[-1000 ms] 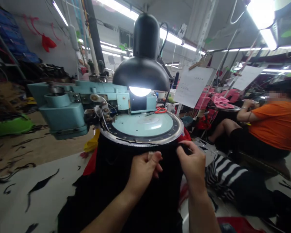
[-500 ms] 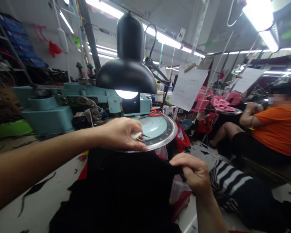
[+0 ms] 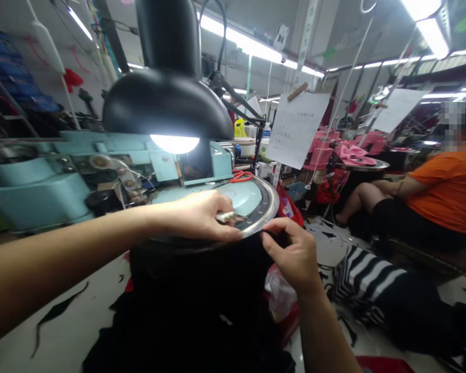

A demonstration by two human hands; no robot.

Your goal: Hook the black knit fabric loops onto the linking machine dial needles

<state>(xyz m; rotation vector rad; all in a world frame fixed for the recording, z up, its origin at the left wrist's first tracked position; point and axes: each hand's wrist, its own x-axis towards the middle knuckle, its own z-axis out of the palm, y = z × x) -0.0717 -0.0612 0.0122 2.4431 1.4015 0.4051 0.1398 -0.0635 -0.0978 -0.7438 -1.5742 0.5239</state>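
Note:
My left hand (image 3: 196, 215) reaches across the round dial of the teal linking machine (image 3: 252, 199) and pinches a small metal tool (image 3: 229, 216) against the toothed rim. My right hand (image 3: 293, 256) is closed on the top edge of the black knitted fabric (image 3: 194, 295) that hangs from the dial, right at the rim near the left fingertips. Red scissors (image 3: 241, 175) lie on the far side of the dial.
A black desk lamp (image 3: 166, 101) hangs lit close above the dial. Paper sheets (image 3: 295, 129) hang from clips. A person in an orange shirt (image 3: 450, 191) sits at the right by another dial with pink fabric (image 3: 351, 155). A striped garment (image 3: 365, 282) lies on the floor.
My left hand left the fabric, swung out to the left and came back over the dial holding the metal tool. My right hand lifted the fabric edge up to the rim. The view has moved closer.

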